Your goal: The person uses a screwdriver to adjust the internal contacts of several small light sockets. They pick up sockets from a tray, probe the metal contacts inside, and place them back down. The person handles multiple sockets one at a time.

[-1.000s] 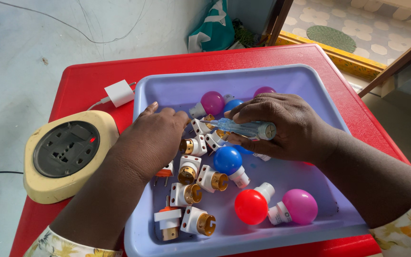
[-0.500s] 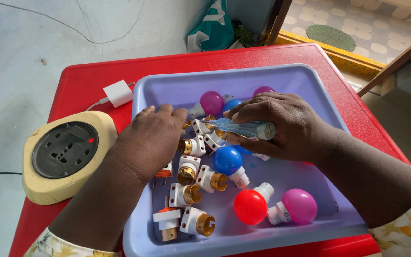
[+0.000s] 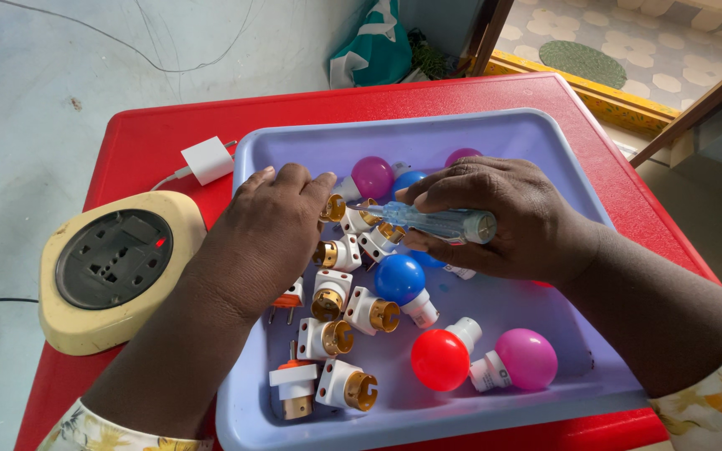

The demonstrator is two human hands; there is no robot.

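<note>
A lilac plastic tray (image 3: 495,134) on a red table (image 3: 160,125) holds several white bulb holders with brass sockets (image 3: 348,309) and small coloured bulbs: blue (image 3: 400,280), red (image 3: 440,359), pink (image 3: 528,357) and magenta (image 3: 373,175). My left hand (image 3: 273,230) rests palm down on the holders at the tray's left, fingertips on one holder (image 3: 333,209). My right hand (image 3: 495,217) grips a clear blue tester screwdriver (image 3: 436,221), its tip pointing left toward that holder. What my left fingers grip is hidden.
A cream round extension socket box (image 3: 110,267) with a dark face and a red indicator sits left of the tray. A white charger plug (image 3: 208,159) with cable lies behind it. Beyond the table are a grey floor, a teal bag (image 3: 373,46) and a doorway.
My left hand has shifted slightly toward the far side of the tray over the holders. My right hand and the screwdriver stay nearly in place.
</note>
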